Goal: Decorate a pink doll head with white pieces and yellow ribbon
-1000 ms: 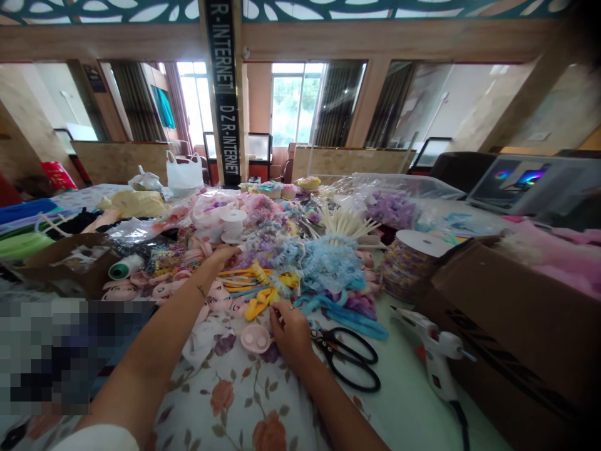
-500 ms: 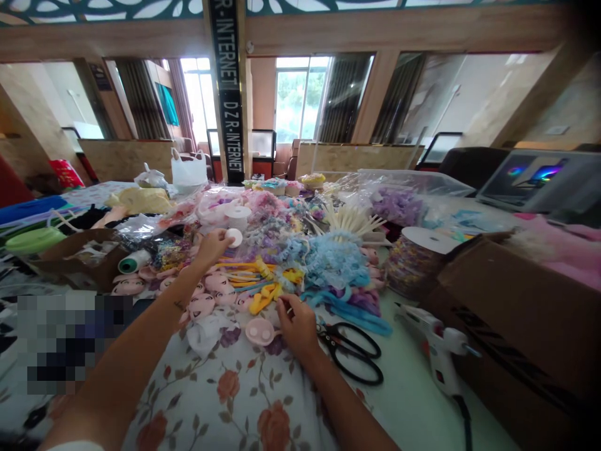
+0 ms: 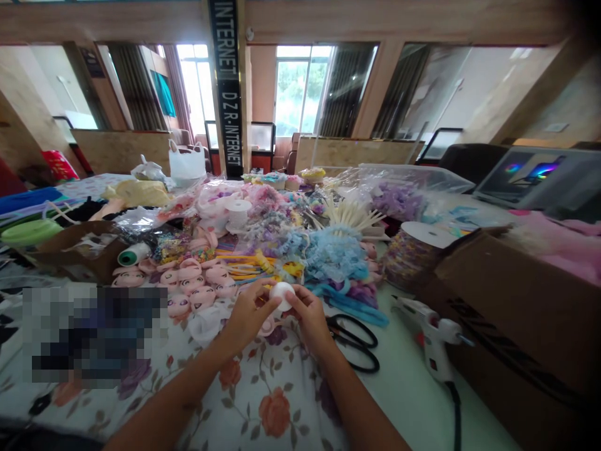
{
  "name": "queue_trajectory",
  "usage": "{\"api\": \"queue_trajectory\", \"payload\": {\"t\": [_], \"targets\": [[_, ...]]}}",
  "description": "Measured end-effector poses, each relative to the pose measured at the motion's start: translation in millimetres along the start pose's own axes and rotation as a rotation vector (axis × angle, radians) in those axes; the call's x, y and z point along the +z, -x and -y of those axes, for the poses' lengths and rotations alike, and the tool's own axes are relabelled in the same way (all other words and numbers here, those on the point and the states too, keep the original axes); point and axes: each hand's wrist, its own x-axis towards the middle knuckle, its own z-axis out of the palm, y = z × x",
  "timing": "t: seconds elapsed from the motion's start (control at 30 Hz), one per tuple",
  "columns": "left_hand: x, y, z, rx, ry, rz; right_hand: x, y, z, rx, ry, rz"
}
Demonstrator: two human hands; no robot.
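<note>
Gripping a white round piece between them, the left hand and right hand meet over a floral cloth, thumbs and fingers pinching its opposite edges. Partly hidden beneath lies a pale pink piece. Black-handled scissors rest just beside the right hand; pink doll-like faces cluster near the left.
</note>
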Motion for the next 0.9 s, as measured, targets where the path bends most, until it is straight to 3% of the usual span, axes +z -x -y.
{"api": "queue_trajectory", "payload": {"t": [0.13, 0.23, 0.33, 0.43, 0.53, 0.63, 0.73, 0.9], "targets": [[-6.4, 1.6, 3.7, 0.035, -0.079, -0.042, -0.9, 0.6, 5.5, 0.0, -0.004, 0.0], [-22.6, -9.2, 7.1, 0.063, -0.171, -0.104, 0.9, 0.3, 5.1, 0.015, -0.02, -0.052], [-51.1, -44.0, 9.3, 0.073, -0.419, -0.382, 0.8, -1.7, 2.9, 0.03, -0.047, -0.118], [-74.3, -92.3, 10.0, 0.062, -0.528, -0.484, -1.5, -4.6, 1.7, 0.033, -0.051, -0.167], [-73.5, -132.1, 12.4, 0.04, -0.601, -0.451, -4.3, -6.8, 2.1, 0.044, -0.052, -0.204], [-51.8, -152.3, 19.3, 0.036, -0.669, -0.39, -7.0, -7.8, 2.3, 0.06, -0.053, -0.221], [-25.9, -155.9, 29.0, 0.085, -0.701, -0.284, -8.9, -8.4, 1.4, 0.069, -0.053, -0.234], [-0.3, -146.2, 38.8, 0.296, -0.681, 0.011, -10.0, -11.7, -0.7, 0.056, -0.071, -0.255]]}}
